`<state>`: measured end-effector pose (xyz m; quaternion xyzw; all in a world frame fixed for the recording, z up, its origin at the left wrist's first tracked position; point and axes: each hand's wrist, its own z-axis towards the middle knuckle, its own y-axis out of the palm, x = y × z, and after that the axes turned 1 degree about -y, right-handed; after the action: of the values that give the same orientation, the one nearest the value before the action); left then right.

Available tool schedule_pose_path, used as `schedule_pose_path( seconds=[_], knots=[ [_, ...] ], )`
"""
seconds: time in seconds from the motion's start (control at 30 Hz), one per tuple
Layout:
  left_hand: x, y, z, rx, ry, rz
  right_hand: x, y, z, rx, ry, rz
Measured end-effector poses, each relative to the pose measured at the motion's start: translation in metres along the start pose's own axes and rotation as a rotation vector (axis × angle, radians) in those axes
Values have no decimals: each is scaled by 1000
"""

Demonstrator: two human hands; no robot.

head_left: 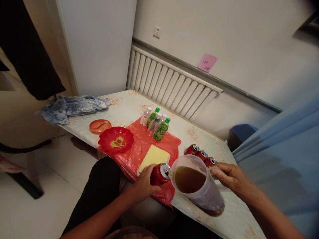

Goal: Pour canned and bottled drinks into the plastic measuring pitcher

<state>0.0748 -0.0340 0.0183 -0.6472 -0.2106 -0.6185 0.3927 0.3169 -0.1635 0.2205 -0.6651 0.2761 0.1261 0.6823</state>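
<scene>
At six o'clock in the head view, the left hand (144, 184) grips a red can (160, 173) tipped into the pitcher (199, 186), whose handle is hidden under the gripping right hand (228, 177).

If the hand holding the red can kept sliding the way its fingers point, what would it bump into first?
Most likely the pitcher. The left hand grips the red can, fingers pointing right, and the can's top already sits at the pitcher's rim. Depth is hard to judge here.

Bare tabletop (129, 108) behind red bag (147, 146); bottles (156, 124) block centre, three cans (201, 154) crowd right edge.
</scene>
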Motion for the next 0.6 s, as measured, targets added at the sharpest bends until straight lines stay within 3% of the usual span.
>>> schedule_pose_path(
  seconds=[0.6],
  knots=[
    [4,-2,-1,-23,-6,27,-2,-2,1,-52,-24,-60]
  ],
)
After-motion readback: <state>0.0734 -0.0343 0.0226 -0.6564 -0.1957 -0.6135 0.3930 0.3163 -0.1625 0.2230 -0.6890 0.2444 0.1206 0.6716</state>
